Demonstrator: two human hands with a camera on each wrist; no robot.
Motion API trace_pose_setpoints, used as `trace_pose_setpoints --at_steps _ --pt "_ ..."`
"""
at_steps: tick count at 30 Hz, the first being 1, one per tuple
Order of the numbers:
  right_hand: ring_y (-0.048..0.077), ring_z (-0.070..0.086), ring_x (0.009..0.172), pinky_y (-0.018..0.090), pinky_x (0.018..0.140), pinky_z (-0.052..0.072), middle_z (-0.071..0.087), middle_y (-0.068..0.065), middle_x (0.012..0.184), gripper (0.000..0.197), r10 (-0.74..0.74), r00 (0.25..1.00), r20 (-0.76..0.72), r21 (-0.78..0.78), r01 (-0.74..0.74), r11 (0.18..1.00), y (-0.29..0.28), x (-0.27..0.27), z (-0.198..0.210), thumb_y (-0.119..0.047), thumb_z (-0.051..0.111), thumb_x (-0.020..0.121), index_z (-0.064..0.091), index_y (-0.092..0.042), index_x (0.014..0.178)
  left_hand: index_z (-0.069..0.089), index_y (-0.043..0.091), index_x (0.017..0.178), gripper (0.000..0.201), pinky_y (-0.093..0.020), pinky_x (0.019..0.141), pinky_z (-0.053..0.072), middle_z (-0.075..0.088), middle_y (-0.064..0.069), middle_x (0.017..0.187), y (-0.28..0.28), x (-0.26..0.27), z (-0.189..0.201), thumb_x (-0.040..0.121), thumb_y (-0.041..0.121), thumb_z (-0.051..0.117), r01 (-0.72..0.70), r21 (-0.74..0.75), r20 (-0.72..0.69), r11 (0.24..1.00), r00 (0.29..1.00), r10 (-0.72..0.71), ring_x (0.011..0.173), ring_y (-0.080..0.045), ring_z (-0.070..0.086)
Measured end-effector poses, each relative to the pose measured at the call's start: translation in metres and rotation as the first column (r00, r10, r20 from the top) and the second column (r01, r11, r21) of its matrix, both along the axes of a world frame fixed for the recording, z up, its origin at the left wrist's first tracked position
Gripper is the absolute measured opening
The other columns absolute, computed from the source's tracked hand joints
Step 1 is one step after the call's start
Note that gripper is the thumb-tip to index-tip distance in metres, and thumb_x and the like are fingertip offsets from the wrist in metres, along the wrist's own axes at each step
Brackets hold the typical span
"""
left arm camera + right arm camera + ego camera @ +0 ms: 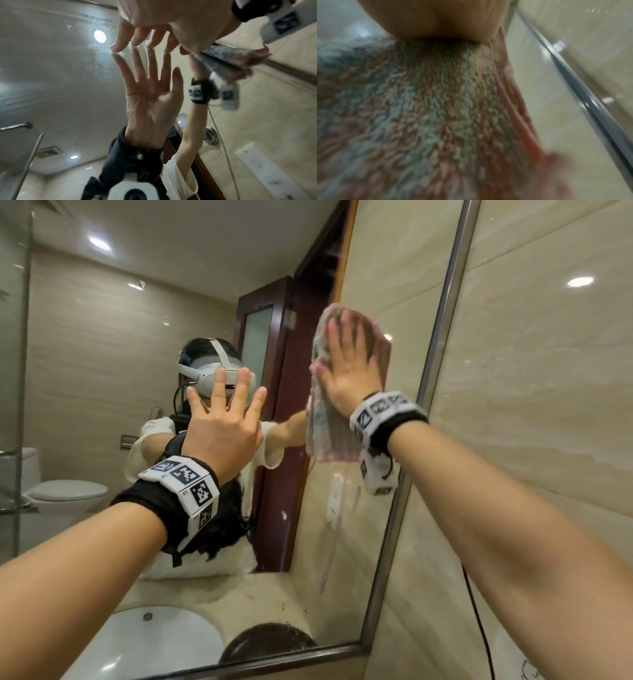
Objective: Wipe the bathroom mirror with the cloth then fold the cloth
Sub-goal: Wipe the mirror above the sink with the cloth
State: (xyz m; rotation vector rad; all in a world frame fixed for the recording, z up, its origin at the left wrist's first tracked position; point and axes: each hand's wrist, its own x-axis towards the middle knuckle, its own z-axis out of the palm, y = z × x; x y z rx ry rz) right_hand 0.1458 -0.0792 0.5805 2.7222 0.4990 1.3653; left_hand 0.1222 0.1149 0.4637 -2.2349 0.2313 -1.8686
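Bare mirror (102,337) glass lies open above and left of the left hand (224,422), whose spread fingertips touch it. The right hand (349,371) presses the cloth (325,436) flat near the mirror's right edge, where the metal frame (442,313) and tiled wall (548,371) bound that side. Glass is bare between the hands.

mirror (137,302): wall-mounted, metal-framed | cloth (325,433) pressed flat against glass near right edge | worktop reflected: beige, white basin (150,642) set in

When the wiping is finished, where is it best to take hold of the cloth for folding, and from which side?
Probably the free lower edge of the cloth, from below. The right hand presses the upper part flat on the mirror, while the lower part hangs loose. The left hand is open and near.
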Motion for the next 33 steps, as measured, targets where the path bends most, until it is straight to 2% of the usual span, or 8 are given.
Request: trace_pose_setpoints --at_steps 4,9,12,15,19,25,29,33 --pt "0.026 -0.023 0.143 0.05 0.112 -0.018 -0.022 0.001 0.156 0.067 0.005 0.999 -0.045 -0.104 -0.01 0.995 0.0 0.0 -0.047 -0.048 0.021 0.098 -0.015 -0.022 0.148 0.053 0.007 0.131 0.05 -0.078 0.081 0.033 0.043 -0.027 0.139 0.0 -0.002 0.002 0.089 0.026 0.033 0.031 -0.015 -0.017 0.999 0.999 -0.031 0.122 -0.057 0.04" --pt "0.025 -0.019 0.144 0.043 0.108 -0.022 -0.018 0.0 0.158 0.068 0.004 1.0 0.02 -0.151 -0.001 0.988 -0.016 0.008 -0.026 -0.051 0.024 0.097 -0.012 -0.025 0.149 0.054 0.005 0.129 0.049 -0.078 0.08 0.033 0.043 -0.028 0.139 0.0 -0.004 0.003 0.087 0.024 0.037 0.032 -0.017 -0.045 0.999 0.998 -0.032 0.121 -0.058 0.041" --pt "0.024 -0.019 0.144 0.049 0.113 -0.014 -0.02 0.003 0.157 0.068 0.0 1.0 0.008 0.145 -0.001 0.989 -0.022 0.016 0.005 -0.05 0.021 0.097 -0.013 -0.022 0.148 0.054 0.005 0.129 0.049 -0.078 0.08 0.033 0.043 -0.028 0.138 0.0 -0.004 0.002 0.088 0.025 0.036 0.02 -0.015 -0.042 1.0 0.999 -0.021 0.12 -0.058 0.041" --pt "0.023 -0.008 0.147 0.053 0.117 -0.002 -0.01 0.002 0.159 0.066 -0.125 0.991 0.05 0.465 0.087 0.881 -0.02 0.024 0.021 -0.051 0.022 0.097 -0.005 -0.022 0.15 0.053 0.005 0.129 0.047 -0.078 0.079 0.032 0.044 -0.029 0.138 0.001 -0.003 0.002 0.087 0.022 0.042 0.017 -0.008 -0.044 1.0 0.999 -0.018 0.12 -0.058 0.041" --pt "0.026 -0.005 0.147 0.054 0.117 0.001 -0.007 0.003 0.159 0.067 -0.147 0.987 0.061 0.551 0.089 0.83 -0.011 0.024 0.022 -0.051 0.023 0.097 -0.003 -0.021 0.151 0.053 0.004 0.129 0.046 -0.078 0.079 0.033 0.044 -0.031 0.137 -0.001 -0.003 0.003 0.085 0.016 0.05 0.01 -0.014 -0.048 1.0 0.999 -0.01 0.119 -0.059 0.041" --pt "0.03 -0.015 0.145 0.055 0.113 -0.011 -0.017 0.008 0.157 0.069 -0.029 0.994 0.103 0.07 0.022 0.997 -0.018 0.016 -0.005 -0.052 0.019 0.096 -0.012 -0.019 0.149 0.05 0.003 0.132 0.045 -0.079 0.081 0.031 0.041 -0.032 0.139 0.0 -0.001 0.001 0.087 0.011 0.053 -0.004 -0.03 -0.045 1.0 0.999 0.003 0.121 -0.06 0.037" --pt "0.031 -0.012 0.145 0.058 0.113 -0.01 -0.011 0.005 0.159 0.07 -0.034 0.99 0.134 -0.262 0.068 0.963 -0.021 0.015 -0.037 -0.054 0.022 0.095 -0.009 -0.021 0.149 0.051 0.003 0.131 0.046 -0.079 0.082 0.029 0.04 -0.032 0.139 0.0 -0.002 0.001 0.087 0.012 0.059 0.001 -0.046 -0.055 0.999 0.998 -0.004 0.121 -0.061 0.037" --pt "0.03 -0.009 0.146 0.054 0.11 -0.015 -0.008 0.001 0.159 0.07 -0.019 0.99 0.138 -0.322 0.063 0.945 -0.025 0.015 -0.035 -0.056 0.023 0.094 -0.005 -0.025 0.15 0.053 0.004 0.129 0.045 -0.079 0.08 0.032 0.043 -0.03 0.138 0.001 -0.002 0.002 0.087 0.016 0.061 -0.016 -0.045 -0.05 0.999 0.999 0.014 0.12 -0.06 0.04"
